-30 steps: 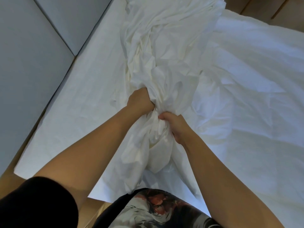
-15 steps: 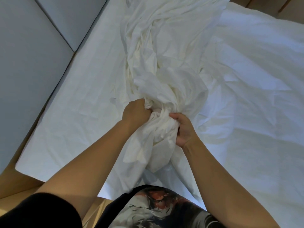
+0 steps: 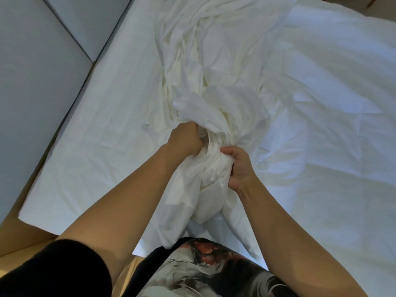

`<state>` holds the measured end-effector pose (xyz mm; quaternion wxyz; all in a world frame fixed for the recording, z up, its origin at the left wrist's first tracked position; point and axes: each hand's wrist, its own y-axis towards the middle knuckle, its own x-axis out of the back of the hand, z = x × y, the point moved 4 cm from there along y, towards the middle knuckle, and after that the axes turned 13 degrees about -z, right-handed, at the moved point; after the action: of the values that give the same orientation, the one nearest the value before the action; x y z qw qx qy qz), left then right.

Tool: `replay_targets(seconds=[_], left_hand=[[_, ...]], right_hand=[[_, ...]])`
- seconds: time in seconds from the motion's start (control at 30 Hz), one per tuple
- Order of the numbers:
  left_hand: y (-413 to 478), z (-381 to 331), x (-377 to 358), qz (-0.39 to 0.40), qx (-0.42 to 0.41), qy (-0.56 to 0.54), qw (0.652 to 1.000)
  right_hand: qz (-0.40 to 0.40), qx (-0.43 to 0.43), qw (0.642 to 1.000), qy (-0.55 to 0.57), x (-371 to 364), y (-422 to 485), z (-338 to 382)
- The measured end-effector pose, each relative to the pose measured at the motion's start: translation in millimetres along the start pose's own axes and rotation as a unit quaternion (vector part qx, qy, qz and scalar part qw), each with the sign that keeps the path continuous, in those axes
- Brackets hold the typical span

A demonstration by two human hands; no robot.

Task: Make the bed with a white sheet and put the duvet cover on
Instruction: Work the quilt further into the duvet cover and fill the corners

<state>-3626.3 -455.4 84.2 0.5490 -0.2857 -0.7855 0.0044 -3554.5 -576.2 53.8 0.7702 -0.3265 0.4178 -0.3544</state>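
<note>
On bed (image 3: 96,129) | left hand (image 3: 185,138), right hand (image 3: 239,168) | grip bunched duvet cover (image 3: 214,86)

A long heap of bunched white cloth (image 3: 214,82) lies down the middle of the bed, from the far end to the near edge. It is the big thing in the way. The left hand (image 3: 185,138) and the right hand (image 3: 240,168) both grip it close together, with little room between them. To the left, the white sheet (image 3: 111,125) lies flat and bare, a wide open strip. The grey padded wall (image 3: 32,93) stands right along that side and blocks it. To the right, rumpled white bedding (image 3: 332,146) lies low, so a hand could pass over it.
</note>
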Motion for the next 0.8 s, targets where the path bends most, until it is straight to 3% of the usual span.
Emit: replay_targets(seconds=[0.1, 0.2, 0.37, 0.57, 0.8], left_hand=[[0.4, 2.6, -0.9, 0.031, 0.002, 0.070, 0.997], [0.3, 6.6, 0.3, 0.042, -0.034, 0.064, 0.996], [6.2, 11.3, 19.3, 0.009, 0.009, -0.093, 0.996], [4.2, 18.1, 49.0, -0.071, 0.061, -0.260, 0.961], [1.6, 36.6, 79.0, -0.124, 0.080, -0.280, 0.949]], right_hand=[[0.000, 0.007, 1.000, 0.023, 3.1, 3.2, -0.2], [-0.012, 0.014, 0.999, 0.028, 5.7, 2.1, 3.3], [-0.057, 0.031, 0.998, 0.012, 13.5, -2.8, 9.6], [-0.140, 0.106, 0.979, -0.105, 49.8, -17.5, 41.7], [-0.301, 0.084, 0.943, -0.113, 131.5, -29.7, 58.2]])
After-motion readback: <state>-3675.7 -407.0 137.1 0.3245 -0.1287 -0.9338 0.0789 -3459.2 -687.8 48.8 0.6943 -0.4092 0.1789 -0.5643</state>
